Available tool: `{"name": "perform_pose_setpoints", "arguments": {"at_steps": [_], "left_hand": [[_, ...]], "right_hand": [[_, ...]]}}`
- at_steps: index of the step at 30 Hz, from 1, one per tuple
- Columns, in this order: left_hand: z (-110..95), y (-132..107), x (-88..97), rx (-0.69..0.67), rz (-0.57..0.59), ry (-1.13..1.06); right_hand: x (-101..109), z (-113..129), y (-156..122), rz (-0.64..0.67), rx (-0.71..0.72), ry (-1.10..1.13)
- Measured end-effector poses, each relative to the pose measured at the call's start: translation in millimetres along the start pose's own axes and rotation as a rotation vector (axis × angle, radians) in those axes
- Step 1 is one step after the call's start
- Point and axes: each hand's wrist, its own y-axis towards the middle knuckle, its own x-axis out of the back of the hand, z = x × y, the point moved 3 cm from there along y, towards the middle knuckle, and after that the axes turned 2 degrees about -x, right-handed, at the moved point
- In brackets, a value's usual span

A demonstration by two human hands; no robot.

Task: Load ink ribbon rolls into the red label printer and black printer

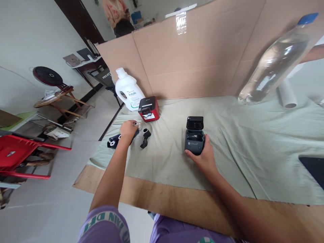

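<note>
My right hand is wrapped round a small black portable printer whose lid stands open, showing the roll compartment. At the left, my left hand has its fingers closed on a small paper roll; the hand hides part of it. Under and beside that hand lies a dark holder with a white-ended roll at its near end. Just right of the left hand is a small black roll with a loose black strip trailing from it.
A red and black box-shaped printer stands before a white jug. A cardboard panel backs the cloth-covered table. To the right are a large water bottle, a white tube and a dark flat device.
</note>
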Motion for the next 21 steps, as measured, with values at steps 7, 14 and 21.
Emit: {"name": "perform_pose_setpoints", "arguments": {"at_steps": [7,14,21], "left_hand": [[-22.3,-45.4,58.2,-0.216,-0.344,-0.709],[-140.9,-159.4,27.6,-1.024,-0.490,-0.487],[-178.6,-185.7,-22.8,-1.093,-0.434,-0.671]], "right_hand": [[11.5,7.4,3.8,-0.094,0.073,-0.014],[39.6,65.6,13.7,0.223,0.127,0.299],[52.9,72.1,41.9,0.445,0.063,0.418]]}}
